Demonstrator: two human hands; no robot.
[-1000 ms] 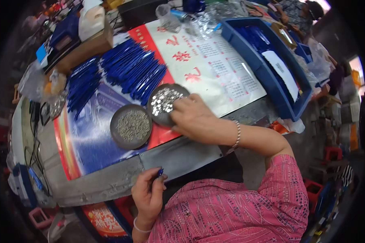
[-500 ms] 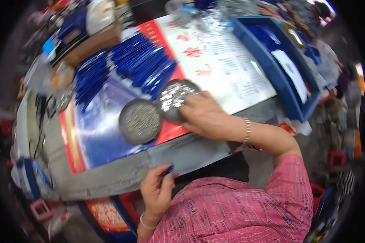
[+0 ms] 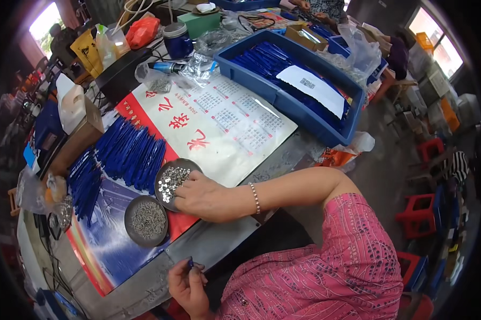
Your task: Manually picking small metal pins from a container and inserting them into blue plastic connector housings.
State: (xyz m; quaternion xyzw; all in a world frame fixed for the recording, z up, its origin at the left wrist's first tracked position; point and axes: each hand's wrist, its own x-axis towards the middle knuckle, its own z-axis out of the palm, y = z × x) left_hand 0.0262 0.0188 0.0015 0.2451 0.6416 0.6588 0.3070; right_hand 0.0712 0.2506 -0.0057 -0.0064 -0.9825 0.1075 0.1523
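My right hand [image 3: 204, 198], wearing a beaded bracelet, reaches into a dark round dish [image 3: 190, 165] of shiny silver discs [image 3: 172, 180]. Its fingers are bent together over the discs, and their tips are hidden. Close by, a second dark dish [image 3: 129, 220] holds a heap of small metal parts [image 3: 148, 220]. My left hand [image 3: 187, 288] is raised at the table's near edge, pinching a small dark blue piece [image 3: 191, 262] that mostly hides behind the fingers. Beyond the dishes lie bundles of slim blue strips [image 3: 131, 152], with another bundle [image 3: 84, 184] to their left.
A red and white calendar sheet [image 3: 219, 106] covers the table. At the far right stands a blue bin [image 3: 283, 104] with more blue strips and a white paper. A cardboard box [image 3: 91, 120], a blue jar [image 3: 177, 42] and plastic bags line the back. Red stools [image 3: 419, 213] stand on the right.
My view has turned, so the table sits further left and lower. The right hand stays at the disc dish, and the left hand keeps the blue piece.
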